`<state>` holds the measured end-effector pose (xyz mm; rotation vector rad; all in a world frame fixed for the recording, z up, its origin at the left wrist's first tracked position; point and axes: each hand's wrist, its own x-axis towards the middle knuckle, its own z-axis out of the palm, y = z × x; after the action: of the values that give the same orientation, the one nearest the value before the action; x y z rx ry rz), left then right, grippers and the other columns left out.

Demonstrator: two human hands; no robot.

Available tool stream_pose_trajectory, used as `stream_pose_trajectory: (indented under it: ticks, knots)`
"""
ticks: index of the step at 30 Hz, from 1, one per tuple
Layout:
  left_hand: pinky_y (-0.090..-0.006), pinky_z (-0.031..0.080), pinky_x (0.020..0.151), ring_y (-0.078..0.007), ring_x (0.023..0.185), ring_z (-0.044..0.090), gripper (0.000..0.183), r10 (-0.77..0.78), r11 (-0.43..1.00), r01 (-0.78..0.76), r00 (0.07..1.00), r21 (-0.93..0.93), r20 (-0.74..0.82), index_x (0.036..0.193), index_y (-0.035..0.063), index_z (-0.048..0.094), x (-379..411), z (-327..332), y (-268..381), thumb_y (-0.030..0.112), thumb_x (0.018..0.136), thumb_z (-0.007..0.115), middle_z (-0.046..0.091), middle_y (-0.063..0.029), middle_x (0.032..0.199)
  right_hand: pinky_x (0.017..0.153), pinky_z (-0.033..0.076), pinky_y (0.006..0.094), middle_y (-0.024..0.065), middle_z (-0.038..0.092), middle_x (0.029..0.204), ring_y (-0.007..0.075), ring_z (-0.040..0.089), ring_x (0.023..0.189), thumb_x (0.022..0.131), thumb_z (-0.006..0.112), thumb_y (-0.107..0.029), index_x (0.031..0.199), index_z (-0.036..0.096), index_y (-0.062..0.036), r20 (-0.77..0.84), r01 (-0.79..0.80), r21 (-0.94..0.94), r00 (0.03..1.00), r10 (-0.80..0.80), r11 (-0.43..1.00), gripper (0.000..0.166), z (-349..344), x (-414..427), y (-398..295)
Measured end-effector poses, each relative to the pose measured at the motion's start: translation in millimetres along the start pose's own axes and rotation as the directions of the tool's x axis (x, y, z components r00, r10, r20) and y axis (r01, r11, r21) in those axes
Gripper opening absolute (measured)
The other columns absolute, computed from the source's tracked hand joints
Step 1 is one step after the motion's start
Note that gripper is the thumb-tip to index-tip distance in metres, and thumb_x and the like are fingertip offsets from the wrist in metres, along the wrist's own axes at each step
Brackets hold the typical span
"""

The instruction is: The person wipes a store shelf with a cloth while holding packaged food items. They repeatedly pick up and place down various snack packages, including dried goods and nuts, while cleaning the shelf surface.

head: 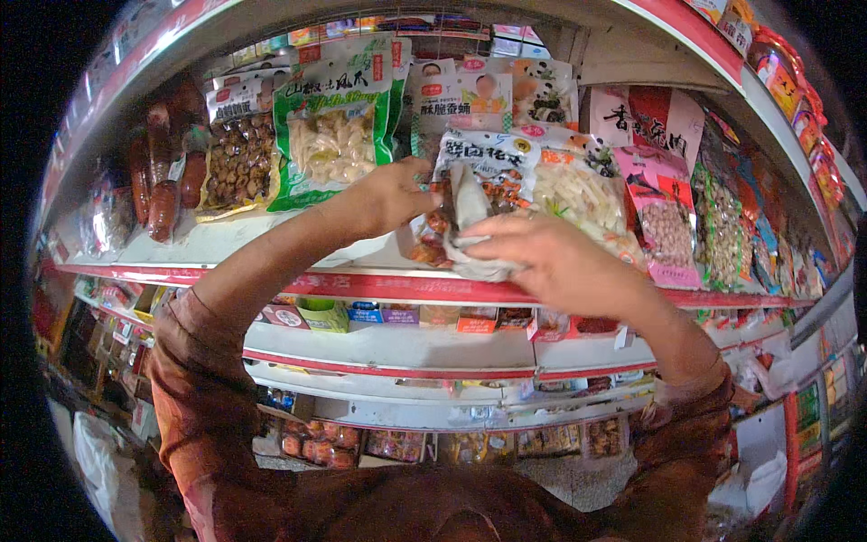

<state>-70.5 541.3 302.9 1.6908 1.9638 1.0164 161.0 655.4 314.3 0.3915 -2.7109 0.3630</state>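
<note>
A white-topped plastic bag of peanuts (501,186) leans among other snack packs on the shelf in front of me. My left hand (399,196) is at its left edge, the fingers bent and pinching the bag's side. My right hand (542,251), slightly blurred, presses a whitish cloth (474,203) against the front of this bag. The cloth hides part of the bag's middle and hangs down to the shelf's front edge. Reddish-brown contents show through the bag's lower left corner. Left of my left hand stands a green-edged bag of pale chicken feet (332,142).
The white shelf (237,237) has a red front strip (406,286). Bagged sausages (162,176) and a bag of brown eggs (240,156) stand left. A pale snack bag (576,183) and a pink one (660,223) stand right. Lower shelves hold small boxes (325,315).
</note>
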Motion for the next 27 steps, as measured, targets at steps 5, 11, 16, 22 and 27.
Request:
stream_pose_trajectory:
  ticks: [5, 11, 16, 22, 27]
  knots:
    - [-0.0317, 0.045, 0.085, -0.0210, 0.095, 0.059, 0.085, -0.185, 0.959, 0.143, 0.969, -0.244, -0.161, 0.130, -0.0128, 0.035, 10.9, 25.3, 22.4, 0.035, 0.073, 0.076, 0.063, -0.0129, 0.094, 0.077, 0.050, 0.0293, 0.0056, 0.068, 0.092, 0.0101, 0.061, 0.082, 0.084, 0.059, -0.013, 0.110, 0.063, -0.0074, -0.199, -0.306, 0.431, 0.886, 0.420, 0.849, 0.027, -74.3, 18.2, 44.3]
    - [-0.0320, 0.046, 0.091, -0.0238, 0.091, 0.064, 0.054, -0.198, 0.712, 0.134, 0.980, -0.689, -0.014, 0.116, -0.0063, 0.053, 28.7, 33.9, 21.9, 0.012, 0.071, 0.075, 0.062, -0.0156, 0.108, 0.090, 0.045, 0.0412, 0.0133, 0.058, 0.118, 0.0277, 0.059, 0.104, 0.086, 0.055, -0.014, 0.121, 0.056, -0.0093, -0.312, -0.173, -0.143, 0.942, 0.121, 0.974, 0.035, -29.3, 69.1, 93.6]
    - [-0.0347, 0.045, 0.093, -0.0223, 0.101, 0.060, 0.043, -0.217, 0.670, 0.150, 0.976, -0.727, 0.001, 0.108, -0.0024, 0.059, 24.7, 33.7, 26.5, 0.014, 0.072, 0.074, 0.063, -0.0139, 0.106, 0.101, 0.039, 0.0385, 0.0044, 0.049, 0.132, 0.0284, 0.048, 0.120, 0.074, 0.046, 0.008, 0.119, 0.057, -0.0143, -0.188, 0.024, -0.227, 0.980, -0.068, 0.974, 0.052, -4.4, 62.1, 99.7]
    - [-0.0375, 0.055, 0.076, -0.0240, 0.087, 0.065, 0.025, -0.196, 0.609, 0.095, 0.980, -0.787, -0.033, 0.095, -0.0058, 0.058, 28.7, 36.8, 22.3, 0.001, 0.073, 0.069, 0.064, -0.0153, 0.094, 0.098, 0.041, 0.0354, 0.0139, 0.055, 0.123, 0.0309, 0.054, 0.113, 0.075, 0.046, 0.007, 0.119, 0.057, -0.0106, -0.120, -0.208, -0.303, 0.976, 0.180, 0.930, 0.049, -42.0, 55.8, 125.4]
    - [-0.0387, 0.056, 0.073, -0.0237, 0.085, 0.065, 0.029, -0.081, 0.581, -0.024, 0.993, -0.813, -0.087, 0.102, -0.0052, 0.058, 30.6, 39.7, 23.2, -0.001, 0.074, 0.068, 0.065, -0.0156, 0.097, 0.094, 0.044, 0.0385, 0.0156, 0.056, 0.122, 0.0338, 0.058, 0.106, 0.077, 0.052, -0.003, 0.120, 0.057, -0.0096, -0.316, -0.454, -0.260, 0.874, 0.369, 0.853, 0.044, -81.0, 51.2, 118.3]
